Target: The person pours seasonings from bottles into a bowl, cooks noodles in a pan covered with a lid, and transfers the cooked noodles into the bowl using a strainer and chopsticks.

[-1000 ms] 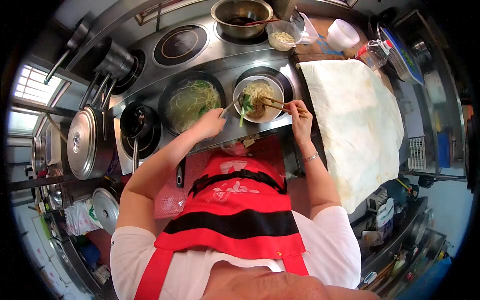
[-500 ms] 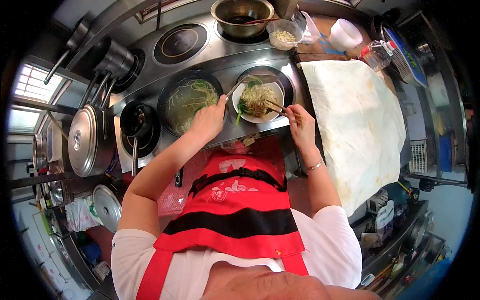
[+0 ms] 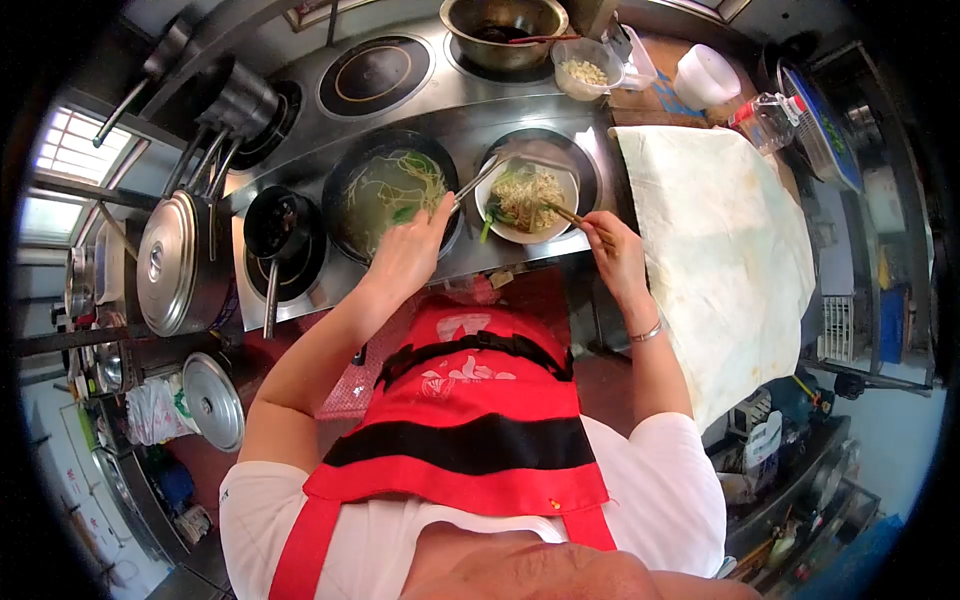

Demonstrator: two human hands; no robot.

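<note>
My left hand (image 3: 412, 243) is closed round the handle of a metal utensil (image 3: 480, 180), whose far end is over the upper part of a white bowl (image 3: 568, 190). In the bowl lie noodles (image 3: 528, 198) with green leaves at their left side. Wooden chopsticks (image 3: 568, 214) are held in my right hand (image 3: 615, 250), with their tips in the noodles. Left of the bowl, a dark pan (image 3: 335, 205) holds cloudy liquid, noodles and greens. My left hand is over this pan's lower right rim.
A small dark pan (image 3: 272, 222) and a lidded pot (image 3: 168, 262) stand to the left. Behind are a metal basin (image 3: 490, 20) and a clear tub (image 3: 583, 75). A white cloth (image 3: 715, 250) covers the right side, with a bottle (image 3: 768, 120) beyond it.
The utensil has moved from the bowl's left edge to over its upper part. My left hand has turned. The view has shifted slightly. The chopsticks remain in the noodles.
</note>
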